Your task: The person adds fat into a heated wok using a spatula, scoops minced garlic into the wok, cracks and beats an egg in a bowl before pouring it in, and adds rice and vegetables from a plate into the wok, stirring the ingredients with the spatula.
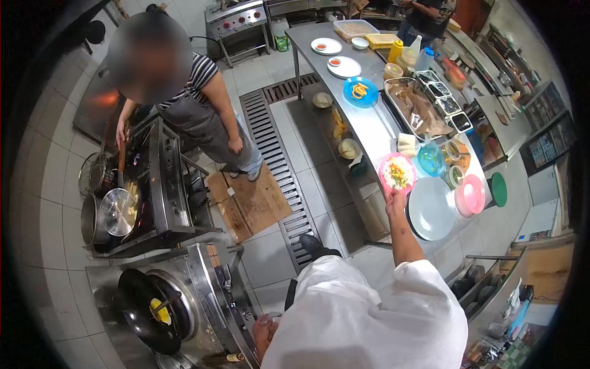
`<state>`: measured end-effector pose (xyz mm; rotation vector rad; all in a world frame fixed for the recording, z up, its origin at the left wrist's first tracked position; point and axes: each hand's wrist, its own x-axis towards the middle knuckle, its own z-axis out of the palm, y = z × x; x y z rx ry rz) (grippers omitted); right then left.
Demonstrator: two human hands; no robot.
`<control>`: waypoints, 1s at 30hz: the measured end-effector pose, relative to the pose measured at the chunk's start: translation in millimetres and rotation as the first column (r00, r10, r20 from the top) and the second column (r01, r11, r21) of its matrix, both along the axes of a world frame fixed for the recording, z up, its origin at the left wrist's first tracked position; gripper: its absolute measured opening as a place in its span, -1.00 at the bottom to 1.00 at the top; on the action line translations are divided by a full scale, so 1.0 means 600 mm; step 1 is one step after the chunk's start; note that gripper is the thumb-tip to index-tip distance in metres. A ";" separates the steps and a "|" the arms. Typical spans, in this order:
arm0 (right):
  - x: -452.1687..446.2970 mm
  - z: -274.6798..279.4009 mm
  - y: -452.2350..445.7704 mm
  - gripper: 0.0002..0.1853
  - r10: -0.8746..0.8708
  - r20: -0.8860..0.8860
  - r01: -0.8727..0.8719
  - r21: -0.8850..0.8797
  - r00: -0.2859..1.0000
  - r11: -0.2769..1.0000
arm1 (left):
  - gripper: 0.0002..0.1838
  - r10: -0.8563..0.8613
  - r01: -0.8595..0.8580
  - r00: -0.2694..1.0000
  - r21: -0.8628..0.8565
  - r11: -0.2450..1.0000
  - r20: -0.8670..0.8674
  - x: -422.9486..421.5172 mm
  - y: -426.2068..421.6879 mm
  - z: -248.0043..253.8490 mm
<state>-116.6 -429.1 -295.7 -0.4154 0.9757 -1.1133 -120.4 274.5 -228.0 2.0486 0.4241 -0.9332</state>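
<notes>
My right hand (395, 202) reaches to the steel table and grips the near rim of a pink bowl (388, 184) filled with white rice and chopped vegetables. Beside that bowl lie a large grey-white plate (432, 209) and a blue bowl (430, 158). Low by the stove's front edge is my left hand (264, 330), its fingers curled; what they hold, if anything, is too small to tell. On the stove sits a black wok (147, 312), with something yellow (161, 312) and a utensil in it.
A co-worker in a striped shirt (203, 72) stands at the left, handling a pan (118, 212) over another stove (169, 184). Cardboard (261, 206) lies on the floor. The steel table (369, 126) holds plates, a tray and bottles. Another person (424, 18) stands behind it.
</notes>
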 end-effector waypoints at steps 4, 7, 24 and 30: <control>-0.053 -0.018 0.020 -0.70 0.245 -0.099 -0.254 -0.096 0.965 0.962 | -0.18 0.222 -0.195 0.974 -0.347 0.917 0.042 0.092 -0.078 -0.006; -0.053 0.084 0.062 -0.69 0.503 -0.343 -0.538 -0.008 0.793 0.843 | -0.15 0.153 -0.072 0.979 -0.479 0.875 0.132 0.173 -0.150 0.014; 0.401 0.408 0.607 -0.57 0.714 -0.124 -0.706 -0.110 -0.689 -0.700 | -0.31 0.641 -0.509 0.763 -0.690 0.515 -0.084 0.181 -0.184 0.311; 0.393 0.409 0.802 -0.51 0.389 -0.098 -0.367 -0.190 -0.916 -0.911 | -0.39 0.938 -0.591 0.086 -0.741 0.319 0.335 0.092 -0.116 0.210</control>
